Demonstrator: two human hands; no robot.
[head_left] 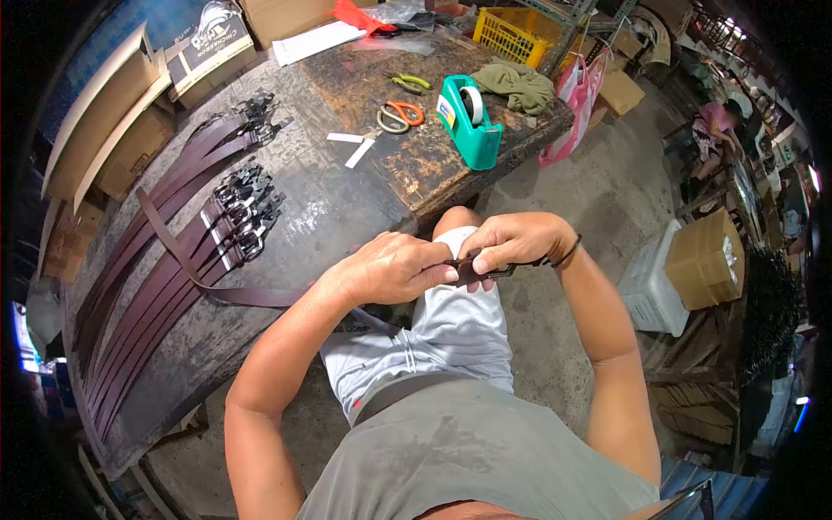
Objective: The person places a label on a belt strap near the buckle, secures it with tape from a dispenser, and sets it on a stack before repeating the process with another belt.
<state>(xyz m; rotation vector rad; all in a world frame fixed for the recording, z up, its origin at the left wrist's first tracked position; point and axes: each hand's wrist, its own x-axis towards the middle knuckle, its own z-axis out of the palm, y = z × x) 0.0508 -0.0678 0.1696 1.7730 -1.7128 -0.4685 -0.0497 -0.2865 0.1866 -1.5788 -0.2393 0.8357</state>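
Observation:
A dark brown belt (251,297) trails off the table and passes behind my left forearm. Its dark buckle end (468,272) is held up over my lap. My left hand (403,267) pinches it from one side between thumb and fingers. From the other side, my right hand (518,243) grips the same end close to the buckle, thumb on top. The fingers hide part of the buckle. On the table to the left lie several more belts (156,321), side by side, with their metal buckles (243,212) bunched together.
On the worn table (347,191) stand a green tape dispenser (468,126), orange-handled scissors (400,116), green-handled snips (409,83) and a crumpled cloth (516,87). Cardboard boxes (208,52) line the back left. A carton (706,260) and white bin (650,286) are right; a person (715,130) sits beyond.

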